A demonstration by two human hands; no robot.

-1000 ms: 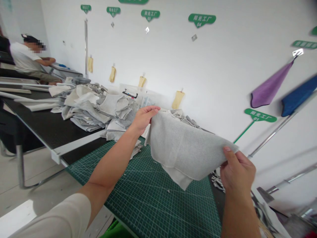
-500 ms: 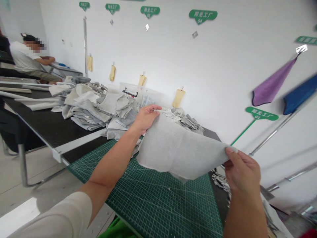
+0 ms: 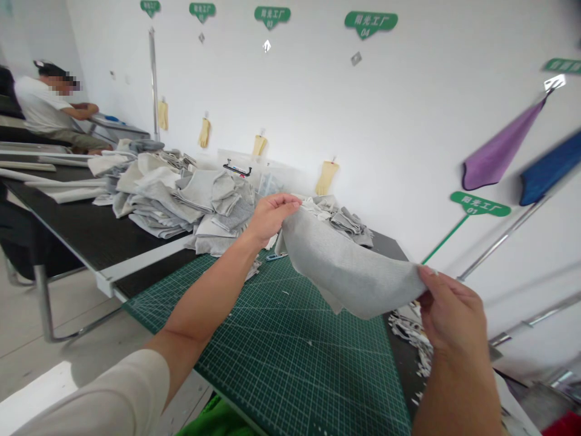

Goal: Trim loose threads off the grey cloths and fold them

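Note:
A piece of light grey cloth (image 3: 349, 266) hangs in the air between my hands, sagging in the middle. My left hand (image 3: 273, 217) pinches its upper left corner between thumb and fingers. At the right end, my right hand (image 3: 451, 309) grips the other corner the same way. Beneath the cloth lies a green cutting mat (image 3: 295, 351) with a printed grid. A small blue-handled tool (image 3: 276, 257), perhaps a cutter, rests on the mat just below my left hand, partly hidden.
Heaped grey and white cloths (image 3: 181, 194) cover the table beyond my left arm. More cloth pieces (image 3: 347, 221) lie behind the held one. Cut scraps (image 3: 411, 333) line the mat's right side. A person (image 3: 49, 109) sits at the far left. Purple cloth (image 3: 499, 148) hangs on the wall.
The cloth's lower edge has swung up and its hanging part has narrowed, uncovering the blue-handled tool. My right hand has shifted slightly right; both hands keep their grip.

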